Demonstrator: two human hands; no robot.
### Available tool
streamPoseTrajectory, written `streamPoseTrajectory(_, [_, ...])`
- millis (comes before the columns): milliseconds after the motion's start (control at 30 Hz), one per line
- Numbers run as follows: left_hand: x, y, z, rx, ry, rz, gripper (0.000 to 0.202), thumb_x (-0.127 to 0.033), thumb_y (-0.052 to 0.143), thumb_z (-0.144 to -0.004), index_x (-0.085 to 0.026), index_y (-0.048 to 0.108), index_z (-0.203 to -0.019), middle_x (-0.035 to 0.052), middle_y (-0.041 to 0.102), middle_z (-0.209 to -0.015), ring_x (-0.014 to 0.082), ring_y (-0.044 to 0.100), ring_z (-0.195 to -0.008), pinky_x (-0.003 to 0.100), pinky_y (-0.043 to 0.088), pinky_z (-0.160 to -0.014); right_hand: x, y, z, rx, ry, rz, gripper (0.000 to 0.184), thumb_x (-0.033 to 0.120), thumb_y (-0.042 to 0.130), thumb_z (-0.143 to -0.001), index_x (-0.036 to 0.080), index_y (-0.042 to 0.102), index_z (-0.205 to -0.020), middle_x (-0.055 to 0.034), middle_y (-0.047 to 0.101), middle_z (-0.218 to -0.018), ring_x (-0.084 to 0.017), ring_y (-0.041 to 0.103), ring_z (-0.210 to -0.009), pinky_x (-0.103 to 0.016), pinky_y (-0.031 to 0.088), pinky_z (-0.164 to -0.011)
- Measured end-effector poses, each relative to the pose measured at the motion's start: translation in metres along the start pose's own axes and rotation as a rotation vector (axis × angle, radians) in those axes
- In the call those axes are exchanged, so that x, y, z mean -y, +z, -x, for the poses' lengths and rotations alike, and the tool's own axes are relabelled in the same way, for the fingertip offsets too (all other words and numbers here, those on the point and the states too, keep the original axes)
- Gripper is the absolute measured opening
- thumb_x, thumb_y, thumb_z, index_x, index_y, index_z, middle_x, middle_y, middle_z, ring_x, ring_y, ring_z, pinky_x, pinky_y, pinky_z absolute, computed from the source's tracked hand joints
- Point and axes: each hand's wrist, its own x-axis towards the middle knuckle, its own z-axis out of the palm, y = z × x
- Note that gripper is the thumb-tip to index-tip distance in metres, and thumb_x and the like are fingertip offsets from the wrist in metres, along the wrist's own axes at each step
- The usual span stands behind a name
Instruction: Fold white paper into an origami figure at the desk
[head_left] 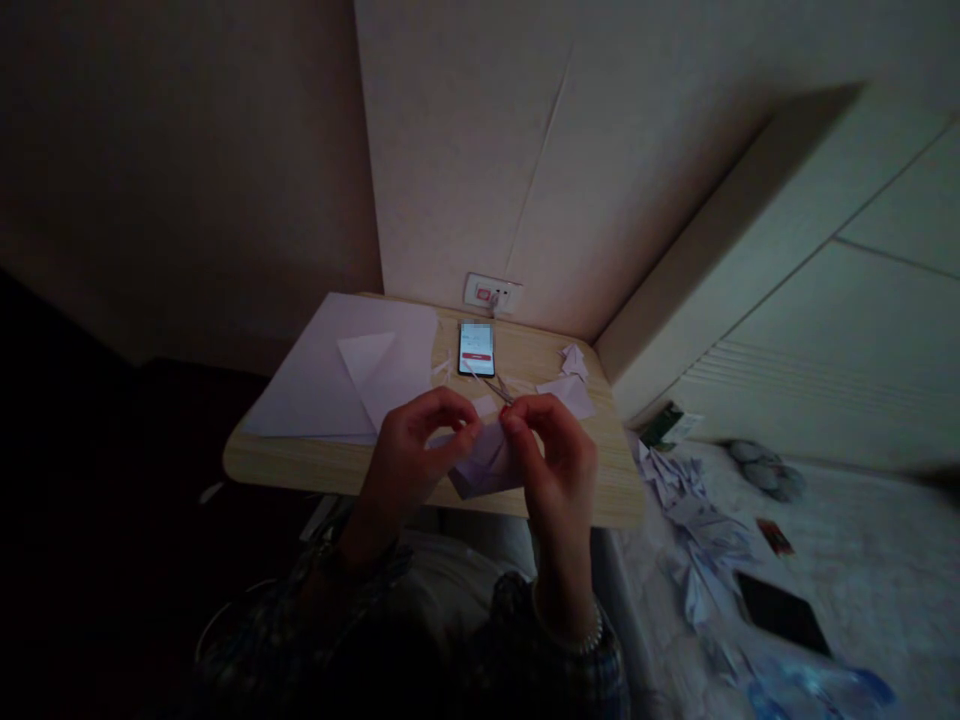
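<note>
Both hands were raised just above the near edge of the bench [300, 462]. The left hand [416, 450] and the right hand [551, 460] each had thumb and forefinger closed on the one folded paper [487, 468], which sat between them. Pinching it from both sides likely held the small piece steady and its layers together.

Straight beyond the hands lay one phone [476, 348], screen lit and facing the person, probably so it could be read at a glance. Between it and the fingertips was a thin metal thing, perhaps scissors [491, 386]; the light was too poor to be sure.

Beyond the left hand lay flat white sheets [322, 385], at least two, overlapping and out of the way. Beyond the right hand sat two smaller folded pieces [574, 362].

Further right of the right hand, on the bed [862, 540], a heap of paper pieces [694, 510] was too tangled to count, with one dark flat device [780, 612] below it
</note>
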Motion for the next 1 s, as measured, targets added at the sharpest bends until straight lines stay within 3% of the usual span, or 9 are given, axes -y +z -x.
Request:
streamPoseTrajectory(200, [-0.002,0.002,-0.001,0.026,-0.009,0.015,0.008,-0.016,0.068,-0.069,-0.019,0.063,-0.064,-0.0031,0.062,-0.065,0.012,0.06,-0.064,0.022,0.049,-0.065,-0.001,-0.002,0.001,-0.009,0.007,-0.016,0.008,0.026,0.062,-0.087,0.023,0.062,-0.079,0.0021,0.064,-0.075,-0.015,0.06,-0.073,-0.028,0.043,-0.066])
streamPoseTrajectory(467, [0.001,-0.003,-0.002,-0.02,-0.003,-0.006,0.007,-0.018,0.07,-0.068,-0.018,0.065,-0.063,-0.0026,0.063,-0.066,0.0119,0.058,-0.065,0.023,0.049,-0.067,-0.003,-0.006,0.0,-0.185,-0.002,-0.082,0.012,0.031,0.063,-0.088,0.022,0.061,-0.079,0.0036,0.058,-0.07,-0.012,0.052,-0.06,-0.024,0.037,-0.052])
streamPoseTrajectory(667, [0.001,-0.004,-0.003,-0.086,-0.081,0.006,0.012,-0.026,0.073,-0.066,-0.019,0.065,-0.069,-0.0021,0.064,-0.067,0.0141,0.061,-0.067,0.023,0.05,-0.064,-0.005,-0.001,-0.003,-0.353,-0.065,-0.117,0.009,0.025,0.065,-0.086,0.021,0.061,-0.078,0.0045,0.057,-0.069,-0.012,0.05,-0.062,-0.024,0.036,-0.056])
streamPoseTrajectory(767, [0.001,-0.002,-0.001,-0.058,-0.131,0.048,0.019,-0.03,0.075,-0.066,-0.018,0.067,-0.079,-0.0019,0.066,-0.068,0.0151,0.062,-0.067,0.023,0.051,-0.062,-0.006,0.003,-0.004,-0.359,-0.061,-0.166,0.009,0.024,0.064,-0.086,0.021,0.061,-0.078,0.0045,0.057,-0.071,-0.012,0.052,-0.066,-0.025,0.039,-0.062])
streamPoseTrajectory(1000, [0.002,0.006,-0.001,-0.006,-0.157,0.107,0.019,-0.021,0.078,-0.063,-0.02,0.06,-0.07,-0.0045,0.064,-0.063,0.0155,0.064,-0.066,0.025,0.054,-0.065,-0.011,0.008,-0.003,-0.302,-0.015,-0.258,0.008,0.026,0.064,-0.088,0.022,0.061,-0.08,0.0045,0.056,-0.076,-0.013,0.051,-0.071,-0.025,0.038,-0.064])
